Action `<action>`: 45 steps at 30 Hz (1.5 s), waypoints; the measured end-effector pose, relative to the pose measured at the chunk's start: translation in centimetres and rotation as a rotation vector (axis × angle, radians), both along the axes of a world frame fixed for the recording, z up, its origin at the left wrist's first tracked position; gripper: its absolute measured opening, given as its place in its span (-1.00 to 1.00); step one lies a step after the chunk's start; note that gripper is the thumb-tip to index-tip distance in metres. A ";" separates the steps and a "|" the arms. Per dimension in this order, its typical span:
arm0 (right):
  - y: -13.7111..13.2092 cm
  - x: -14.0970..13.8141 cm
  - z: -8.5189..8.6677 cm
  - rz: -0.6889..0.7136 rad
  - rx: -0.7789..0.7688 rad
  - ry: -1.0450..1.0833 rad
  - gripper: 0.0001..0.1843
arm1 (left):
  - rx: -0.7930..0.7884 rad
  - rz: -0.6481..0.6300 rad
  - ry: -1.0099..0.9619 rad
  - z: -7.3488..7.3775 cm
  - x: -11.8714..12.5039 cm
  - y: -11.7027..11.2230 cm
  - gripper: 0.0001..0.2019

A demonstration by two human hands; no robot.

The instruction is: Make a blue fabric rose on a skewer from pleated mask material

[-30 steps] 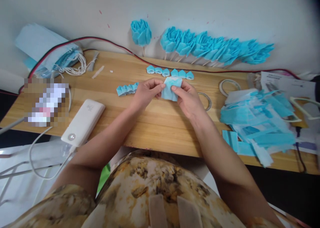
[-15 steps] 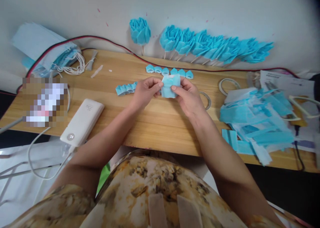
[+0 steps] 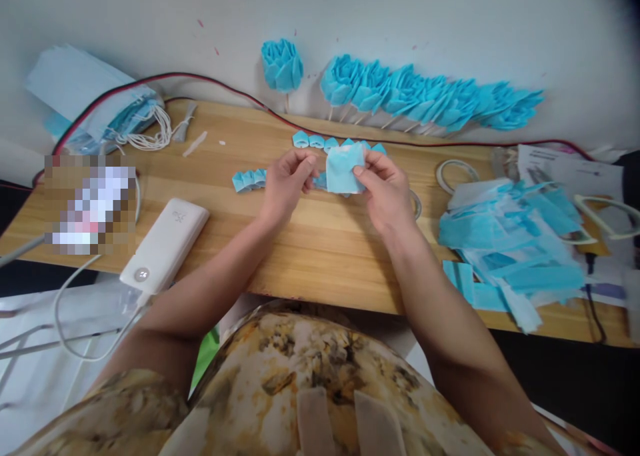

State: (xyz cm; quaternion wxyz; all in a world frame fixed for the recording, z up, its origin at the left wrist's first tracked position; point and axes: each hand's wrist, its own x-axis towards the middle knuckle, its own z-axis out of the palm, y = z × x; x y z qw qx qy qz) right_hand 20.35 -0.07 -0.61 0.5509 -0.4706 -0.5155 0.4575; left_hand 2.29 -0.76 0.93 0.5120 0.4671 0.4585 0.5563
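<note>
A light-blue square of mask fabric (image 3: 345,170) is pinched at its right edge between the thumb and fingers of my right hand (image 3: 387,186). Just left of the square, apart from it, my left hand (image 3: 287,183) has thumb and fingertips pressed together; whether anything small is between them cannot be seen. Small folded blue petals (image 3: 316,141) stand in a row behind the hands. More folded petals (image 3: 245,180) lie in a second row, partly hidden by my left hand.
Finished blue fabric flowers (image 3: 370,83) on sticks lean along the wall. A heap of cut blue fabric (image 3: 515,243) lies right, near a tape roll (image 3: 457,175). Left are a white power bank (image 3: 165,246), a blurred phone (image 3: 93,206) and stacked masks (image 3: 90,96). A red-black cable (image 3: 210,83) crosses behind.
My left hand has let go of the blue fabric square and moved slightly left. My right hand has shifted a little right, still holding the square, which now shows flatter.
</note>
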 end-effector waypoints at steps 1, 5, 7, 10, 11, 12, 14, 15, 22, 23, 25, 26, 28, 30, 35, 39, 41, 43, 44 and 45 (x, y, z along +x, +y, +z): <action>0.0 0.0 0.0 -0.027 0.034 -0.038 -0.67 | 0.008 -0.024 0.007 0.1 0.2 -0.2 -0.80; -0.5 -0.3 0.1 -0.109 0.216 -0.291 -0.81 | -0.007 -0.173 -0.023 -0.3 0.9 -0.8 -0.78; -0.9 -0.5 0.3 -0.123 0.336 -0.462 -0.83 | -0.041 -0.237 -0.084 -0.6 1.2 -1.0 -0.73; -1.2 -0.6 0.4 -0.067 0.500 -0.667 -0.73 | -0.093 -0.355 -0.202 -0.9 1.4 -1.2 -0.68; -1.3 -0.6 0.4 -0.039 0.534 -0.712 -0.68 | -0.116 -0.375 -0.249 -0.9 1.4 -1.2 -0.68; -1.4 -0.6 0.4 -0.012 0.558 -0.747 -0.63 | -0.144 -0.376 -0.300 -0.9 1.4 -1.2 -0.68; -1.6 -0.6 0.4 0.030 0.591 -0.795 -0.54 | -0.215 -0.335 -0.395 -0.9 1.4 -1.0 -0.71; -1.7 -0.6 0.5 0.049 0.604 -0.808 -0.51 | -0.251 -0.303 -0.433 -0.9 1.3 -0.8 -0.75; -2.1 -0.3 1.5 -0.024 0.637 -0.700 -0.60 | -0.399 -0.143 -0.600 -0.6 0.4 0.1 -0.92; -2.1 -0.2 1.6 -0.072 0.627 -0.684 -0.64 | -0.408 -0.131 -0.618 -0.5 0.4 0.2 -0.92; -2.1 -0.1 1.6 -0.139 0.594 -0.663 -0.70 | -0.421 -0.113 -0.655 -0.3 0.3 0.3 -0.91; -2.1 -0.2 1.5 -0.148 0.572 -0.655 -0.73 | -0.426 -0.106 -0.673 -0.2 0.3 0.3 -0.90; -2.1 -0.3 1.3 -0.117 0.529 -0.657 -0.75 | -0.432 -0.098 -0.702 -0.1 0.4 0.3 -0.92; -2.0 -0.4 1.1 -0.071 0.513 -0.695 -0.70 | -0.431 -0.099 -0.722 0.1 0.5 0.3 -0.93; -1.7 -0.6 0.7 -0.029 0.602 -0.830 -0.66 | -0.434 -0.129 -0.731 0.4 0.6 0.2 -0.90; -1.4 -0.5 0.4 -0.007 0.672 -0.839 -0.80 | -0.456 -0.151 -0.683 0.4 0.6 0.1 -0.85; -1.4 -0.5 0.5 -0.001 0.683 -0.805 -0.89 | -0.455 -0.156 -0.655 0.4 0.5 0.1 -0.82; -1.4 -0.4 0.7 -0.005 0.663 -0.763 -0.90 | -0.448 -0.154 -0.630 0.5 0.3 0.1 -0.79; -1.4 -0.4 0.9 -0.006 0.644 -0.743 -0.90 | -0.440 -0.152 -0.616 0.6 0.2 0.2 -0.79; -1.5 -0.3 1.0 -0.003 0.623 -0.725 -0.91 | -0.428 -0.149 -0.598 0.8 0.1 0.3 -0.79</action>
